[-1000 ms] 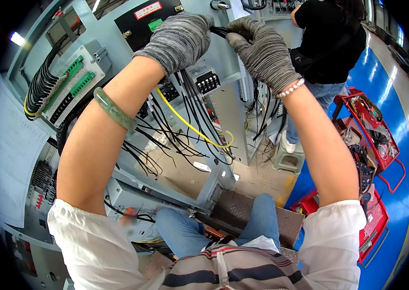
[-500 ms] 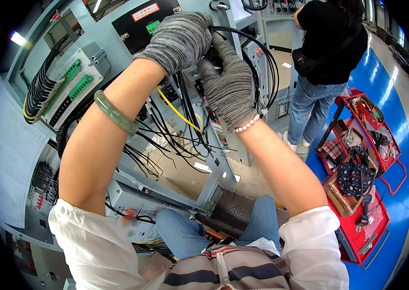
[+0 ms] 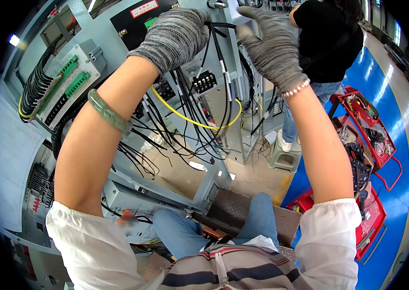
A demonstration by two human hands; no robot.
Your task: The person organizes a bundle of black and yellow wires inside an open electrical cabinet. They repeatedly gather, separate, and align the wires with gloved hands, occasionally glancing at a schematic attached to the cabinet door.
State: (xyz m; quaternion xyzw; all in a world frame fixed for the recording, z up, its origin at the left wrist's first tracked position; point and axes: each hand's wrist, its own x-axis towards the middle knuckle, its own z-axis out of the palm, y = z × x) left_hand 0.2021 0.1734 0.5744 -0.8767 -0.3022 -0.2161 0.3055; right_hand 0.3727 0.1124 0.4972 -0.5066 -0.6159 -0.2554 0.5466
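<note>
Head view: right hand [image 3: 272,46] has let go of the black wire bundle [image 3: 216,72] since half a second ago, now open, lifted far right. Left hand [image 3: 175,36] stays clenched on the bundle top inside the grey cabinet [image 3: 214,183]; yellow cable [image 3: 195,121] loops below. Looks like regripping.

Stuck near the cabinet's top edge: a rectangular red-and-white label [image 3: 145,8] on a black panel [image 3: 132,21], a small green label [image 3: 151,22] just below.

Both gloved hands raised: left hand [image 3: 175,36] fisted, right hand [image 3: 270,46] spread.
</note>
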